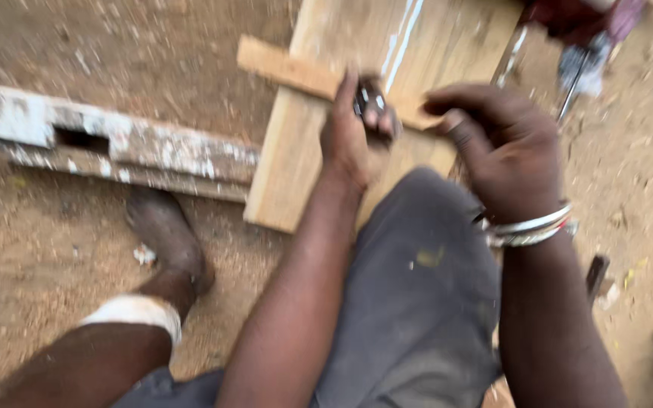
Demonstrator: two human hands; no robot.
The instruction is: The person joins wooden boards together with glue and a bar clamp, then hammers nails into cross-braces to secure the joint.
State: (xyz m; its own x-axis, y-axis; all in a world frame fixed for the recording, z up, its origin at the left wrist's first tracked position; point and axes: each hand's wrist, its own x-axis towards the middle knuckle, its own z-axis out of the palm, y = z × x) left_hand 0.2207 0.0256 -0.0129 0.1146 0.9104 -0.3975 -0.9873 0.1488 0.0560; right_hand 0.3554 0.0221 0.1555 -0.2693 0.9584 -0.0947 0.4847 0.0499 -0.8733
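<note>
Left hand [353, 132] grips small dark object [369, 102] above wooden board [296, 162].

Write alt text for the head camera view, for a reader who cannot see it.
Seen from above, a person's left hand grips a small dark object over a wooden plank on sandy ground, with the right hand, wearing metal bangles, beside it. A thin wooden strip lies across the plank; a weathered white-painted beam lies left.

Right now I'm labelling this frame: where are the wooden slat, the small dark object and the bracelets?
wooden slat [285, 69], head view, its bare left part.
small dark object [369, 102], head view, its middle, in the left hand [357, 136].
bracelets [530, 227], head view, band on the right wrist.
</note>
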